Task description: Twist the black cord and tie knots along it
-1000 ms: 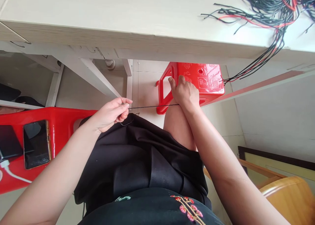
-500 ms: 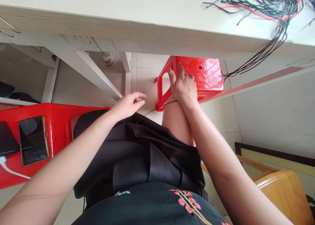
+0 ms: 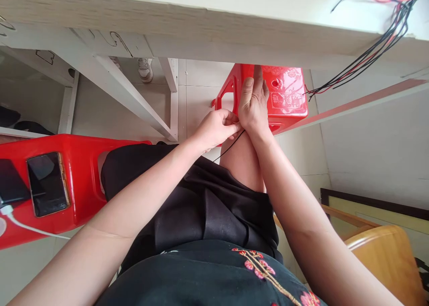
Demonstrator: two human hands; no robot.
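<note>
My left hand [image 3: 217, 129] is closed in a pinch, thumb and forefinger meeting against the edge of my right hand; what lies between the fingertips is too small to make out. My right hand [image 3: 255, 108] lies over my bare knee [image 3: 239, 156], its fingers stretched forward and thumb raised. A thin black wire [image 3: 229, 146] comes out from under the right palm and runs down to the left across my leg, just below the left fingertips. Beyond the hands stands a red plastic stool [image 3: 288, 85].
A pale table edge [image 3: 201, 22] crosses above my hands, with a bundle of black and red wires [image 3: 375, 60] hanging over it. On the left, a red stool [image 3: 82, 181] bears a phone [image 3: 48, 184]. A wooden chair [image 3: 389, 257] stands at lower right.
My left hand has moved right and forward to meet my right hand, and its fingers have closed into a pinch. The right hand stays on the knee, with its fingers stretched straighter.
</note>
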